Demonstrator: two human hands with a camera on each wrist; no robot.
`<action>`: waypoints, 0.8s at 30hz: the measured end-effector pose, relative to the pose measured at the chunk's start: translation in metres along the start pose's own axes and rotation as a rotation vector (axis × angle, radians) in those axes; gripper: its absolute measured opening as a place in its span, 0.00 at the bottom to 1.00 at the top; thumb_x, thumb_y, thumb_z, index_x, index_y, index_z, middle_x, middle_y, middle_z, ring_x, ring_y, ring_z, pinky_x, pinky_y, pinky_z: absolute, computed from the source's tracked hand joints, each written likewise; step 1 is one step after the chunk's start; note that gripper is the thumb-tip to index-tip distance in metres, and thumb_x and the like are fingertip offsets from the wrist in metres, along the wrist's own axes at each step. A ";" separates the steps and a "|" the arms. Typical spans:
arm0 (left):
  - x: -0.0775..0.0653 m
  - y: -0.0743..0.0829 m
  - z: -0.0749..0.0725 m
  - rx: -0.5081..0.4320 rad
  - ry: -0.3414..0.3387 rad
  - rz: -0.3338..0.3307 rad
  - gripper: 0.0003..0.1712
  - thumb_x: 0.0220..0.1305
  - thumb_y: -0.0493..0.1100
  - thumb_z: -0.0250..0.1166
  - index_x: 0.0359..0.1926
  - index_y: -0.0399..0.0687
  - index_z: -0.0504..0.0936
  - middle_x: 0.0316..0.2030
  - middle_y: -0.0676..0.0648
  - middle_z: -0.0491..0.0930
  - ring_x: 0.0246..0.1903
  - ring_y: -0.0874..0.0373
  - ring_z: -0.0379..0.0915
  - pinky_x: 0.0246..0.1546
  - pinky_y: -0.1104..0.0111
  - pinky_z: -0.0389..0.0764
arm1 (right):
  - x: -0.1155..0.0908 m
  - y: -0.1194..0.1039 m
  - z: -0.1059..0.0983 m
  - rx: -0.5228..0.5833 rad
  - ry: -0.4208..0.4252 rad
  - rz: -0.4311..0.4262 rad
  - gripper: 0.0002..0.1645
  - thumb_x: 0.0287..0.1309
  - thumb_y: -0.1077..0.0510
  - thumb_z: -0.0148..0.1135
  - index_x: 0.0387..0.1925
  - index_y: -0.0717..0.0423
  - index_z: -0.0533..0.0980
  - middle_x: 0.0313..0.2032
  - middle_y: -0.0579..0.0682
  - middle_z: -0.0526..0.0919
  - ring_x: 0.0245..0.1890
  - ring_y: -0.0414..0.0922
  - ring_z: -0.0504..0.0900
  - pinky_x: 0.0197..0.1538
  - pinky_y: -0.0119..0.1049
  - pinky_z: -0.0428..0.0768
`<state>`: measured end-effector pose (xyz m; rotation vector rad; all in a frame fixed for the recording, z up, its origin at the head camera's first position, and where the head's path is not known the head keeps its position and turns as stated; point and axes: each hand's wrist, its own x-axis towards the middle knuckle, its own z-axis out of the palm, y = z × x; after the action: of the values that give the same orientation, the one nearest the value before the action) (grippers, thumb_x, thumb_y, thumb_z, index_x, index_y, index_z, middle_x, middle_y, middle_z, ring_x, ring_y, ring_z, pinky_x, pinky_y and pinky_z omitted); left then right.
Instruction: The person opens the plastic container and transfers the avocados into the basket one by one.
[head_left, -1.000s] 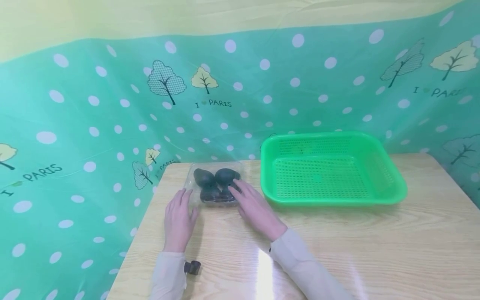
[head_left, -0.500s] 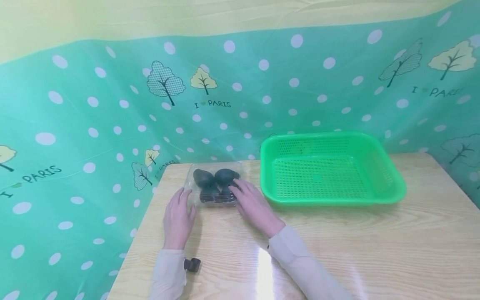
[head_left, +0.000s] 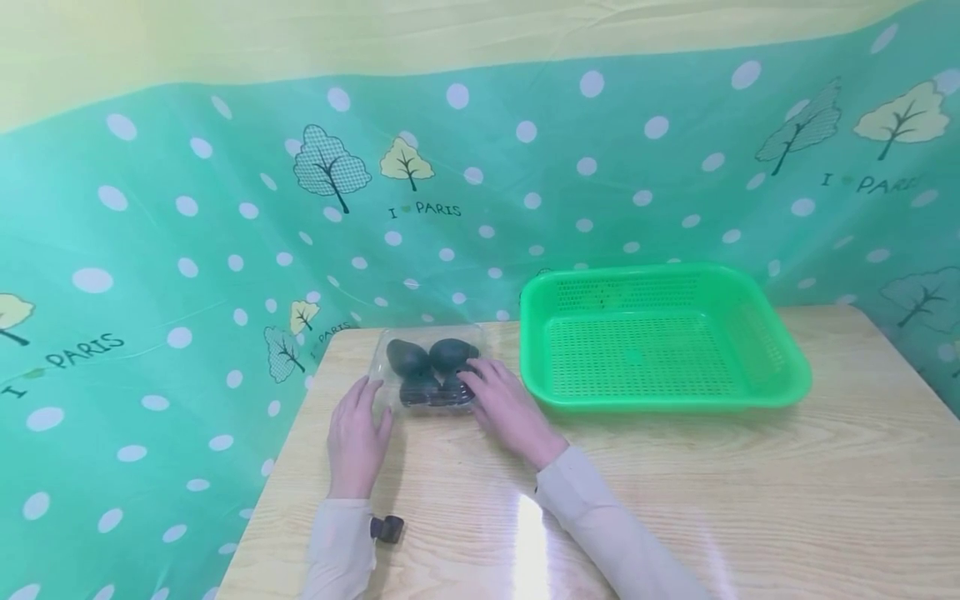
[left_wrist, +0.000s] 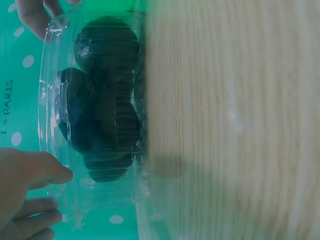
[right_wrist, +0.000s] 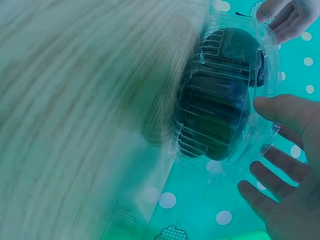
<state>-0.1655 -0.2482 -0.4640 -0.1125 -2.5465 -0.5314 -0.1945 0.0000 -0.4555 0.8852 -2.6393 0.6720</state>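
Observation:
A clear plastic clamshell box [head_left: 380, 354] sits at the table's back left, its lid down over several dark avocados [head_left: 407, 358]. At its left front corner is my left hand [head_left: 356, 437], fingers loosely extended along the side. My right hand [head_left: 513, 412] is at the right side, fingertips against the box. In the left wrist view, the left thumb [left_wrist: 57, 172] lies at the box's rim with the other fingers beside it. The right wrist view has the right thumb [right_wrist: 272, 106] at the rim and the other fingers spread below. Neither hand curls round the box.
A green plastic basket [head_left: 637, 404] with a perforated bottom stands right of the box on the wooden table [head_left: 720, 500]. A green dotted curtain [head_left: 465, 242] hangs behind the table and along its left side. A small black device [head_left: 387, 529] is on the left wrist.
Hands, box and basket stay practically where they were. Only a slight shift of the whole head view shows.

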 end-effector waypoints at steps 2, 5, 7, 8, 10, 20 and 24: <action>0.000 0.000 0.001 -0.008 0.001 -0.005 0.28 0.55 0.33 0.72 0.58 0.37 0.77 0.63 0.33 0.73 0.61 0.35 0.70 0.65 0.45 0.68 | 0.000 0.000 -0.001 0.004 -0.005 0.002 0.32 0.55 0.61 0.70 0.63 0.55 0.73 0.67 0.58 0.71 0.66 0.52 0.69 0.69 0.46 0.71; 0.000 -0.001 0.003 -0.016 0.004 -0.014 0.28 0.56 0.33 0.71 0.59 0.36 0.77 0.63 0.33 0.72 0.61 0.35 0.69 0.65 0.44 0.69 | 0.001 -0.002 -0.003 0.000 -0.003 0.001 0.32 0.55 0.62 0.70 0.62 0.56 0.74 0.66 0.58 0.71 0.66 0.52 0.69 0.69 0.46 0.70; 0.000 -0.001 0.004 -0.016 0.008 -0.020 0.28 0.56 0.33 0.70 0.59 0.36 0.77 0.63 0.34 0.72 0.61 0.35 0.69 0.65 0.44 0.69 | 0.002 -0.003 -0.005 -0.010 0.000 -0.004 0.31 0.54 0.62 0.71 0.61 0.56 0.75 0.65 0.58 0.73 0.66 0.52 0.70 0.69 0.46 0.71; 0.000 -0.001 0.005 -0.015 0.012 -0.020 0.28 0.56 0.32 0.70 0.59 0.36 0.77 0.63 0.34 0.72 0.61 0.35 0.69 0.65 0.45 0.69 | 0.002 -0.004 -0.006 -0.015 0.000 -0.007 0.31 0.54 0.62 0.70 0.61 0.57 0.75 0.65 0.58 0.73 0.65 0.53 0.70 0.69 0.46 0.70; 0.000 -0.001 0.006 -0.014 0.021 -0.019 0.28 0.56 0.32 0.70 0.59 0.36 0.77 0.63 0.34 0.72 0.61 0.36 0.69 0.65 0.45 0.69 | 0.004 -0.005 -0.007 -0.030 0.004 -0.016 0.30 0.54 0.62 0.70 0.60 0.57 0.76 0.64 0.58 0.74 0.65 0.53 0.71 0.70 0.46 0.70; 0.001 -0.002 0.002 -0.020 0.003 0.022 0.29 0.55 0.33 0.71 0.59 0.34 0.76 0.63 0.32 0.72 0.62 0.35 0.68 0.66 0.45 0.68 | 0.008 -0.005 -0.008 -0.082 0.008 -0.053 0.28 0.52 0.63 0.71 0.58 0.59 0.78 0.61 0.57 0.77 0.62 0.50 0.73 0.69 0.41 0.71; 0.002 -0.006 -0.002 -0.011 -0.007 0.062 0.30 0.54 0.35 0.73 0.59 0.35 0.76 0.62 0.31 0.73 0.61 0.35 0.68 0.66 0.45 0.67 | 0.009 -0.006 -0.009 -0.103 -0.009 -0.059 0.28 0.52 0.62 0.71 0.57 0.58 0.78 0.60 0.55 0.78 0.61 0.49 0.74 0.68 0.40 0.73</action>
<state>-0.1675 -0.2547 -0.4640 -0.1974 -2.5382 -0.5222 -0.1971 -0.0038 -0.4421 0.9346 -2.6179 0.5135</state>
